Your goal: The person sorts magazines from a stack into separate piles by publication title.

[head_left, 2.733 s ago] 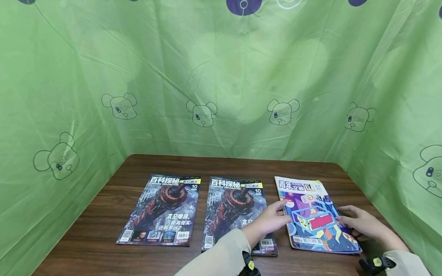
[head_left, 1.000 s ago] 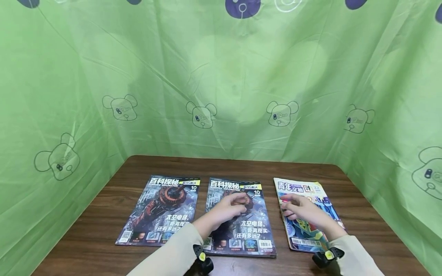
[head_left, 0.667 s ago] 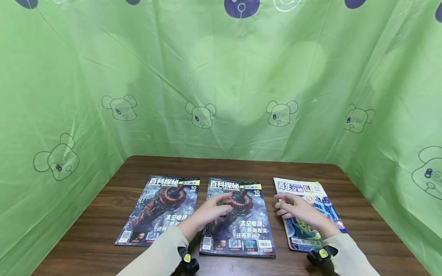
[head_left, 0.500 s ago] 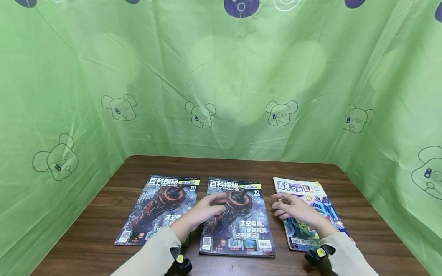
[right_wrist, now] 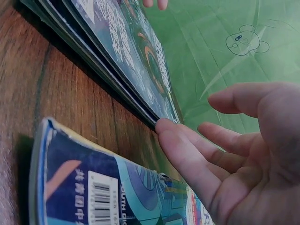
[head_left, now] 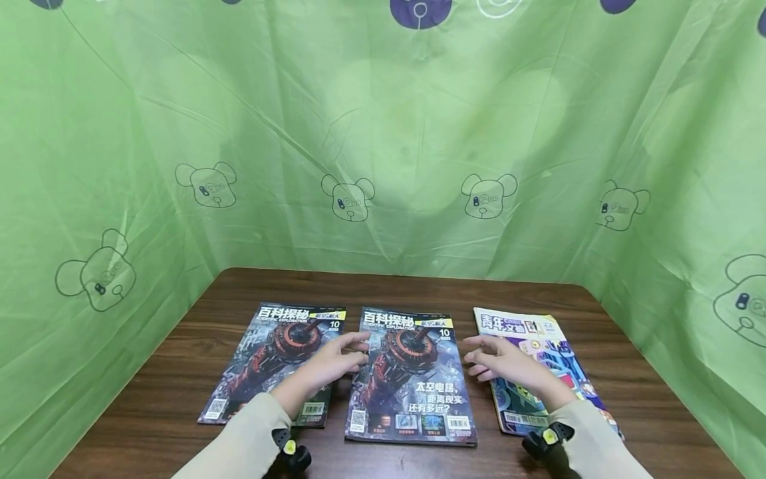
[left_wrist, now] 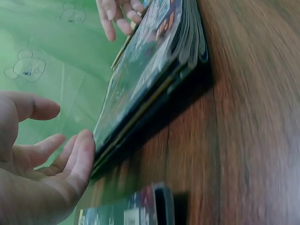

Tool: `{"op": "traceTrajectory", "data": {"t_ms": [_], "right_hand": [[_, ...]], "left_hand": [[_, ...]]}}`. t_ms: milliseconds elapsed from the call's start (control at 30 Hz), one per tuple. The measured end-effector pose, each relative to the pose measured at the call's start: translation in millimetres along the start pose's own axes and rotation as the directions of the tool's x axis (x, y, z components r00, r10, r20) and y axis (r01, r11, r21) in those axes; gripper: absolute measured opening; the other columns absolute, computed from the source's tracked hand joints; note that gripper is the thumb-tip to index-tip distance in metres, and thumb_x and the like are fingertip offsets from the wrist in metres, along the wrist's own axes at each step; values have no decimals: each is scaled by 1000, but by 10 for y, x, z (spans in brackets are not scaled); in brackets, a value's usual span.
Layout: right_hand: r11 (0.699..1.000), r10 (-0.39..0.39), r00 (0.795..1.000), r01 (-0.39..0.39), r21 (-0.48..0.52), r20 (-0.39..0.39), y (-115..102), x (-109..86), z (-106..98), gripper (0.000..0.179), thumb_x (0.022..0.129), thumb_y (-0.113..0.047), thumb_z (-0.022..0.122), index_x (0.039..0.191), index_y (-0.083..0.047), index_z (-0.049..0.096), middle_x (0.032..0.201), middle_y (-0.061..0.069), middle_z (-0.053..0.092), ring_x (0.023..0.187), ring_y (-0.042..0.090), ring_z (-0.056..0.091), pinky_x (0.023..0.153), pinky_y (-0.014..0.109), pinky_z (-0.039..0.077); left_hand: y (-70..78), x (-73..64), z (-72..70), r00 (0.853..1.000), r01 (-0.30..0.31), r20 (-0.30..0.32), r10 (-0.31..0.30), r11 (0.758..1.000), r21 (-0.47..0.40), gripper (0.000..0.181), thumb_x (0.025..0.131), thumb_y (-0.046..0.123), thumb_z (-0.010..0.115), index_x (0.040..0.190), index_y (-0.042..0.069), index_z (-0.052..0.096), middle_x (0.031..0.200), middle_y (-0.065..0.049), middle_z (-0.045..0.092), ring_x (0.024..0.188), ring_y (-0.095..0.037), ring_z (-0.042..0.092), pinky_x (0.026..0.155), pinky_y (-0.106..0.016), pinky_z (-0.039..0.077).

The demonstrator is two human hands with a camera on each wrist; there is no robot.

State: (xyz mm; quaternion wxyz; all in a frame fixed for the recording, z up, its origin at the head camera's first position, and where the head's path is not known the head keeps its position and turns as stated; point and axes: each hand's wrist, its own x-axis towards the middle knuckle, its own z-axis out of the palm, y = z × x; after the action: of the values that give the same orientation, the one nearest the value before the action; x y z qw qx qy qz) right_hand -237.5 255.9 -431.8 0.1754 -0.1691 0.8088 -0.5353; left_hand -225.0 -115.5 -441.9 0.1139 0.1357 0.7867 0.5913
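In the head view a dark magazine stack (head_left: 413, 379) with a red ring-shaped machine on its cover lies flat in the middle. My left hand (head_left: 328, 364) is over the gap at its left edge, thumb and fingers apart, with the fingertips right at the edge in the left wrist view. On the other side my right hand (head_left: 514, 366) reaches over the colorful magazine (head_left: 529, 326); its fingertips (right_wrist: 166, 126) are right at the middle stack's right edge in the right wrist view. Neither hand grips anything. A matching dark magazine (head_left: 257, 359) lies on the left, partly hidden by my left arm.
All the magazines rest on a brown wooden table (head_left: 179, 372). Green fabric (head_left: 419, 133) printed with bear heads stands around its back and sides. Each wrist wears a black strap camera, such as the left wrist camera (head_left: 291, 452).
My right hand has left the right edge of the colorful magazine and moved left. My left hand has moved left across the middle stack to its left edge. The magazines have hardly moved.
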Motion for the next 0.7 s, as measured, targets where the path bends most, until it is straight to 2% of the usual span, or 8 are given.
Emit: {"op": "traceTrajectory", "data": {"t_ms": [133,233,500,700], "right_hand": [[1000,0,1000,0,-8,19,-5,7,10,52,104,-14,51,143,17,36,121,31,61,99,39,68,83,43,60],[1000,0,1000,1,-21,25,-14,4,25,53,104,-15,51,142,18,37,121,31,61,99,39,68,82,43,60],[999,21,1000,-20,-40,19,-35,-18,65,55,102,-17,53,141,18,38,121,30,62,96,36,68,78,42,61],[997,57,998,-56,-55,21,-48,-25,72,55,102,-16,54,142,18,38,116,24,65,92,33,70,75,41,61]], "left_hand": [[-42,-21,-56,998,47,-37,-45,998,38,53,95,12,61,144,-5,48,127,-20,59,111,-31,62,93,-42,56],[-86,-35,-84,997,67,-44,-65,997,42,54,95,11,62,143,-8,48,130,-21,58,112,-32,62,93,-42,56],[-137,-81,-137,993,117,-17,-116,992,44,55,95,13,61,143,-10,46,133,-28,56,105,-33,66,91,-44,56],[-143,-78,-151,992,126,-3,-126,990,63,57,93,14,63,143,-8,48,127,-23,61,98,-32,68,88,-45,57]]}}
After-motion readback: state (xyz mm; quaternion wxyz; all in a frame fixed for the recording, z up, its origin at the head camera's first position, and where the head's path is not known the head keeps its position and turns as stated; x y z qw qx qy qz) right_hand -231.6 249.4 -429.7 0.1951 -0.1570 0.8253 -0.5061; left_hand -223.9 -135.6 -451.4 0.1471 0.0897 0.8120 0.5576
